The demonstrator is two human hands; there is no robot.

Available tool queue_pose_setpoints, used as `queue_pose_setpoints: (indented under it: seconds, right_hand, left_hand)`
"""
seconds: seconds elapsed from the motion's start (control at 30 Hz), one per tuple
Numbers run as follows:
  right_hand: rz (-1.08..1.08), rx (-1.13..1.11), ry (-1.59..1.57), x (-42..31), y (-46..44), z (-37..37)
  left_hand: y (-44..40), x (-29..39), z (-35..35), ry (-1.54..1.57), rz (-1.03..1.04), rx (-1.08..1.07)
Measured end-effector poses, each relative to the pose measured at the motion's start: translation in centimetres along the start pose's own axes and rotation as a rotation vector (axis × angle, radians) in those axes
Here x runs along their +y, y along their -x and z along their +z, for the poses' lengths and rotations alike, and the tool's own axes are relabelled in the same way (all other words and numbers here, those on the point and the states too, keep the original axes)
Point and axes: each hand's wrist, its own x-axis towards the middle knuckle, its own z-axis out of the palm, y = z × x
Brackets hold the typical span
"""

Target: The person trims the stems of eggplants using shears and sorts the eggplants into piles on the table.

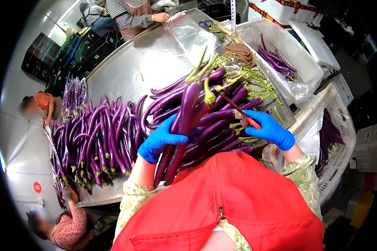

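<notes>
My left hand (164,139), in a blue glove, is closed around a few long purple eggplants (189,98). They are held upright, with their green stems at the top. In my right hand (269,130), also gloved in blue, is a pair of red-handled scissors (252,121). Its dark blades point up and left, close to the stem ends of the held eggplants. Under and behind both hands lies a pile of eggplants (215,129), partly hidden by the left hand and the held ones. Cut green stems (262,82) are scattered beyond the right hand.
A metal table (123,60) carries a large heap of eggplants (100,138) on the left. Clear plastic bags (192,35) and a brown cloth (240,53) lie at the back. White crates (276,35) with eggplants stand at the right. Other people (132,19) are around the table.
</notes>
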Motion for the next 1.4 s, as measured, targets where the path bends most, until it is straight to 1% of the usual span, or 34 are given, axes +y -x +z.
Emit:
queue_pose_setpoints:
  seconds: [0.03,0.1,0.17,0.2,0.23,0.33,0.43,0.47,0.6,0.7,0.83,0.87,0.97,1.0,1.03,1.1,1.17,1.2,1.23,1.27,1.3,1.33,1.4]
  right_hand:
    - [-0.01,-0.03,-0.063,0.1,0.0,0.0]
    - [-0.029,-0.092,-0.186,0.1,0.1,-0.2]
    - [-0.076,-0.119,-0.19,1.0,0.2,-0.5]
    - [-0.109,-0.129,-0.2,1.7,0.2,-0.7]
    - [-0.143,-0.14,-0.209,2.1,0.4,-0.8]
    - [-0.179,-0.174,-0.13,1.9,0.9,-1.5]
    - [-0.307,-0.157,-0.067,1.1,1.4,-1.6]
    - [-0.326,-0.202,-0.071,1.2,1.4,-1.8]
    - [-0.358,-0.248,-0.064,1.1,1.5,-1.7]
    - [-0.4,-0.186,0.094,1.6,1.8,-1.8]
    - [-0.391,-0.218,0.122,-0.1,2.2,-1.5]
    - [-0.394,-0.19,0.121,0.2,2.3,-1.3]
    - [-0.284,-0.132,0.124,1.2,2.8,-0.4]
    - [-0.362,-0.03,0.123,1.5,2.9,0.3]
    - [-0.279,-0.008,0.125,1.4,3.3,0.6]
    - [-0.092,0.035,0.01,0.9,4.0,0.8]
    - [-0.02,0.026,-0.112,1.8,4.4,0.7]
    - [0.015,0.094,-0.239,1.9,4.6,1.2]
    - [0.131,0.127,-0.468,1.7,4.9,1.5]
    - [0.131,0.102,-0.509,2.2,4.8,1.8]
    - [0.135,0.08,-0.551,2.4,4.6,2.0]
    - [0.174,0.054,-0.446,1.9,4.5,2.0]
    - [0.136,0.037,-0.328,2.5,3.8,2.6]
  left_hand:
    - [-0.1,-0.1,0.3,0.015,-0.007,-0.023]
    - [-0.1,-0.3,0.3,-0.016,-0.106,-0.024]
    - [-0.1,0.1,0.8,-0.024,-0.222,-0.039]
    - [-0.2,-0.7,0.9,-0.023,-0.161,-0.039]
    - [-0.1,-0.9,1.3,0.043,-0.163,-0.046]
    - [0.2,-1.5,2.1,0.23,-0.178,-0.038]
    - [0.5,-2.1,2.4,0.216,-0.234,-0.017]
    - [0.5,-2.4,2.4,0.214,-0.295,-0.056]
    - [0.6,-3.5,2.5,0.233,-0.414,-0.076]
    - [0.5,-3.4,2.4,0.218,-0.417,-0.116]
    - [0.7,-3.2,2.6,0.217,-0.412,-0.083]
    - [0.7,-3.1,2.6,0.215,-0.41,-0.079]
    - [0.6,-3.0,2.4,0.192,-0.392,-0.088]
    - [0.6,-2.8,2.2,0.18,-0.382,-0.093]
    - [0.6,-2.7,2.1,0.137,-0.355,-0.073]
    - [0.7,-2.3,1.9,0.052,-0.302,-0.026]
    - [1.0,-1.8,1.7,-0.028,-0.256,0.042]
    - [1.1,-1.7,1.8,-0.076,-0.22,0.068]
    - [1.3,-1.4,1.7,-0.122,-0.184,0.094]
    - [1.4,-1.4,0.9,-0.136,-0.207,0.054]
    - [1.5,-1.4,1.0,-0.179,-0.196,0.088]
    - [1.5,-1.3,1.0,-0.212,-0.19,0.098]
    - [1.3,-1.3,1.3,-0.267,-0.182,0.089]
